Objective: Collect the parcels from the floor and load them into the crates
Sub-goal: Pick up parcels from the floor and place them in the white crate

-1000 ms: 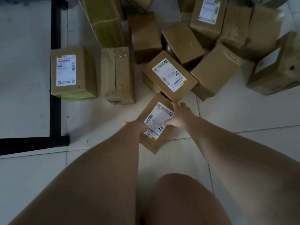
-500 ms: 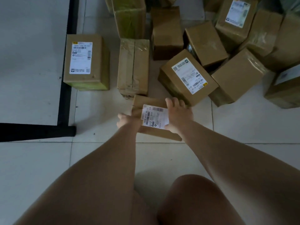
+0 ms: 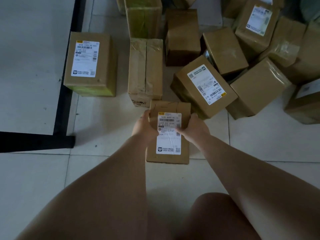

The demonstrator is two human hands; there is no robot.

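A small brown cardboard parcel (image 3: 168, 146) with a white shipping label faces up between my hands, above the tiled floor. My left hand (image 3: 145, 126) grips its left edge, thumb on top. My right hand (image 3: 192, 126) grips its right edge, thumb across the label. Just beyond it, several more cardboard parcels lie on the floor: a labelled one (image 3: 206, 85) tilted at the right, a taped plain one (image 3: 145, 70) straight ahead, and a labelled one (image 3: 88, 63) at the left. No crate shows in this view.
A heap of further parcels (image 3: 256, 23) fills the upper right. A grey mat or platform with a black border (image 3: 64, 101) covers the left side. My knee (image 3: 216, 217) is at the bottom, over pale floor tiles (image 3: 270, 135).
The small parcel has turned from a slanted position to square with my view and has come up off the floor toward me. Both hands moved from touching it to gripping its sides.
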